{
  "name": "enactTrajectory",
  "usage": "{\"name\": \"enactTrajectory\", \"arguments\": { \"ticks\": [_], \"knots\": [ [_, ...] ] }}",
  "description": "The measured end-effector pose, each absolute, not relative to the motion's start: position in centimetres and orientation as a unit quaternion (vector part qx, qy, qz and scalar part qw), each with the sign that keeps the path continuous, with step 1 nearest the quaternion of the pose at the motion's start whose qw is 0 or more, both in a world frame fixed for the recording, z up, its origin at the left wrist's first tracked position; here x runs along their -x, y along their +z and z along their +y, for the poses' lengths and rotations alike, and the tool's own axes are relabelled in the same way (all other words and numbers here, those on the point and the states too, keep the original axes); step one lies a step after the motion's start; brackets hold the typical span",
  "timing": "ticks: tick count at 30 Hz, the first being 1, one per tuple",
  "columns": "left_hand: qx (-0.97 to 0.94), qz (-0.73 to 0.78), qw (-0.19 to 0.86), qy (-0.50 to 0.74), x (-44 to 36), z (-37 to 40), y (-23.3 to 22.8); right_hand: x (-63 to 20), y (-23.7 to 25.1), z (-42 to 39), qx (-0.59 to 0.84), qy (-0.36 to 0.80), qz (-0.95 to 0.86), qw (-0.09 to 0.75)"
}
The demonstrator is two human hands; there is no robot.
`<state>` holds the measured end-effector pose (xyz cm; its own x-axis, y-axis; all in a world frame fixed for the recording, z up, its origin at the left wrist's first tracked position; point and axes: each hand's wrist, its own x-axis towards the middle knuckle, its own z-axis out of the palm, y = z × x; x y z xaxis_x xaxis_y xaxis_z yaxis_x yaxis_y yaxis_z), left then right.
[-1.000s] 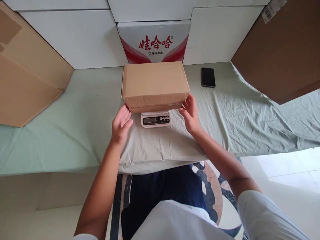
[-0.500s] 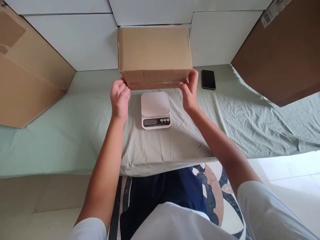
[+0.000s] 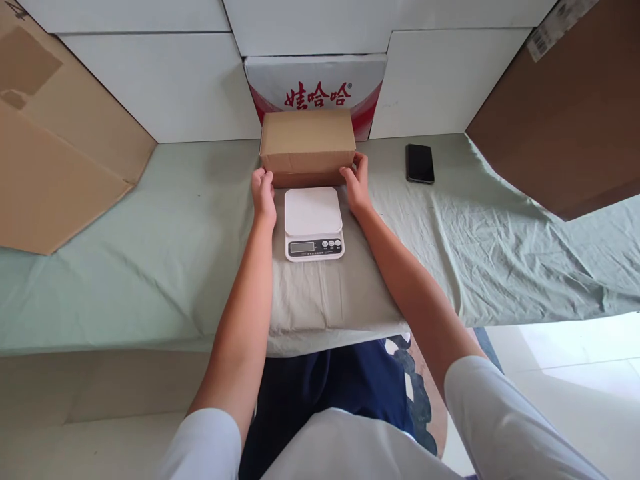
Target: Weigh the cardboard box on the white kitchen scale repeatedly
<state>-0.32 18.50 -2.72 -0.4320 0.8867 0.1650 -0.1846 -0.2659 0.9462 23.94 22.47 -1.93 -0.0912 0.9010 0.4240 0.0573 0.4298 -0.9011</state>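
While the green cloth-covered surface (image 3: 100, 287) spans the frame from side to side, white panels (image 3: 150, 87) stand along its back at the top. A large dark carton (image 3: 555, 120) occupies the upper right of the frame, and a large tan carton (image 3: 75, 167) the upper left. At top centre I note a white printed box (image 3: 317, 75) with red lettering, its lower part covered by the small cardboard box (image 3: 308, 143) at upper centre, which I hold between both hands. Just below that box, at frame centre, lies a white kitchen scale (image 3: 313, 217); any reading is too small to make out. My left hand (image 3: 264, 195) has its fingers curled and pressed against the box's lower left corner. My right hand (image 3: 357, 187) pinches the lower right corner, thumb on the front face, fingers at the side. I cannot tell whether the box's underside touches the cloth. Right of centre, a black phone (image 3: 420, 164) lies flat.
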Motion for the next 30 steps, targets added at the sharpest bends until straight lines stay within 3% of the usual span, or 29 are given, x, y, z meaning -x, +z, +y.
{"name": "enactTrajectory", "arguments": {
  "ticks": [9,15,30],
  "knots": [
    [-0.412,0.45,0.389,0.69,0.5,18.7,-2.7,-24.1,-2.9,23.8,0.395,0.393,-0.586,0.589],
    [-0.322,0.5,0.355,0.721,2.5,17.5,-1.8,-24.7,-3.2,23.5,0.408,0.407,-0.518,0.633],
    [-0.33,0.515,0.378,0.695,3.6,17.8,-2.4,-25.0,-4.0,23.9,0.412,0.4,-0.517,0.634]
  ]
}}
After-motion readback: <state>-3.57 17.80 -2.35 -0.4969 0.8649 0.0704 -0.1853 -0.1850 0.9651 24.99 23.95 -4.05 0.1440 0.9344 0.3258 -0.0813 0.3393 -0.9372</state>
